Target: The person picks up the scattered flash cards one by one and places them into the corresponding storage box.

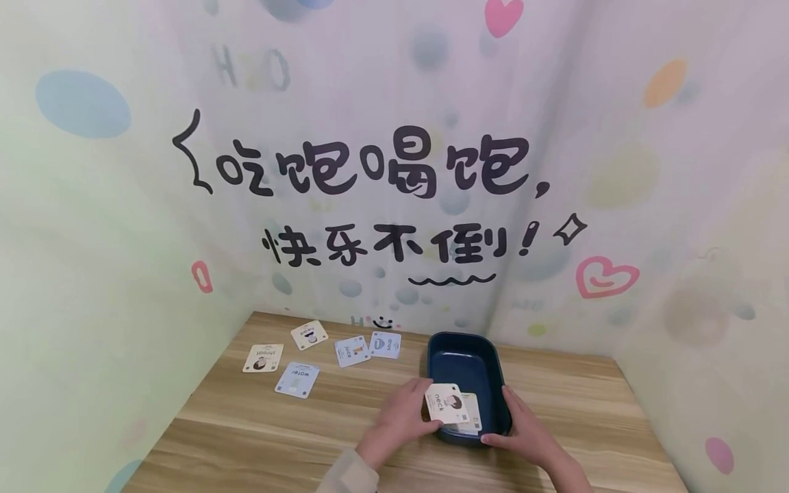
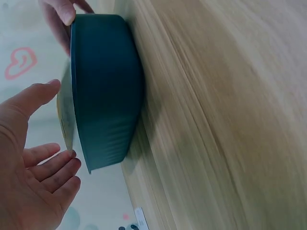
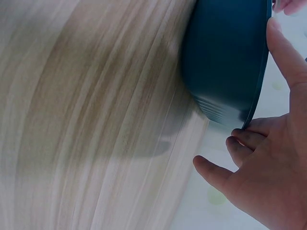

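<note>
My left hand [image 1: 403,414] holds a white card [image 1: 445,404] printed "neck" by its edges, tilted over the near left rim of a dark blue rectangular tub [image 1: 438,346]. In the left wrist view the thumb and fingertips meet opposite edges of that card [image 2: 67,108], beside the tub's wall [image 2: 105,86]. My right hand [image 1: 524,428] grips the tub's near right corner, thumb at the front rim and fingers along the right side. Other cards [image 1: 473,409] show inside the tub, partly covered by the "neck" card.
On the wooden table [image 1: 234,424], several cards lie to the left: "throat" [image 1: 262,358], "head" [image 1: 309,335], "water" [image 1: 297,379], "juice" [image 1: 352,350] and "soup" [image 1: 385,344]. A printed curtain [image 1: 370,89] rises behind the table and along both sides.
</note>
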The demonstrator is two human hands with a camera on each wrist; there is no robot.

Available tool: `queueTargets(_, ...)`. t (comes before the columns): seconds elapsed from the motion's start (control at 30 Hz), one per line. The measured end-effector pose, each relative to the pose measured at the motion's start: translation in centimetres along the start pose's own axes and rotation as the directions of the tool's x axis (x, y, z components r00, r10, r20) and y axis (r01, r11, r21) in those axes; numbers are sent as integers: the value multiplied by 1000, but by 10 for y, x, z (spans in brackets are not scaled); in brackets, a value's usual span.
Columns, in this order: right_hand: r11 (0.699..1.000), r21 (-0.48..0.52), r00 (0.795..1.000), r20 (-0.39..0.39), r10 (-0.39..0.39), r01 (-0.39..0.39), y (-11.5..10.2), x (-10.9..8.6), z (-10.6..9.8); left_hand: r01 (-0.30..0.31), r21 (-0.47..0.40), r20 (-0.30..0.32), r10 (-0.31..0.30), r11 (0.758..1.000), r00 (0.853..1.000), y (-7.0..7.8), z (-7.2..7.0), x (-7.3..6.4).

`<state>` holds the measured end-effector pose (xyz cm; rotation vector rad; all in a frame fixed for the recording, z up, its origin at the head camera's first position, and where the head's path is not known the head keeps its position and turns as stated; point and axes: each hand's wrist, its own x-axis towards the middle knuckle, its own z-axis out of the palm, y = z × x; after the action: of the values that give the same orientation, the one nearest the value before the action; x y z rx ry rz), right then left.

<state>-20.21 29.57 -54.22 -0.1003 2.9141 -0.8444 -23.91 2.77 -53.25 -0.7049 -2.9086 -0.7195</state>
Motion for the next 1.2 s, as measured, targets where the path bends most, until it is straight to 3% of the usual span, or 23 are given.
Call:
queueTargets(0.17, 1000, -2, 1000, -2, -8, 8, 0, 0, 0, 17, -25, 16, -17, 1000, 1000, 1, 2, -1)
queueTargets(0.37, 1000, 13, 1000, -7, -3, 3, 1, 0, 0, 53, -72, 5, -52, 996, 999, -11, -4, -3)
queueTargets(0.53, 1000, 16, 1000, -6, 1, -1, 1, 0, 0, 73, -123, -19, -76, 990, 997, -28, -15, -6)
queueTargets(0.83, 1000, 4, 1000, -23, -12, 12, 1, 0, 1, 77, -117, -111, -90, 990, 990, -69, -40, -5)
queueTargets(1.0, 1000, -11, 1000, -27, -14, 13, 1, -1, 1, 171, -75, -148, -181, 982, 972, -93, -52, -3)
queueTargets(1.2, 1000, -16, 1000, -21, -5, 5, -1, -1, 1, 336, -19, -122, -336, 942, 934, -125, -62, -7)
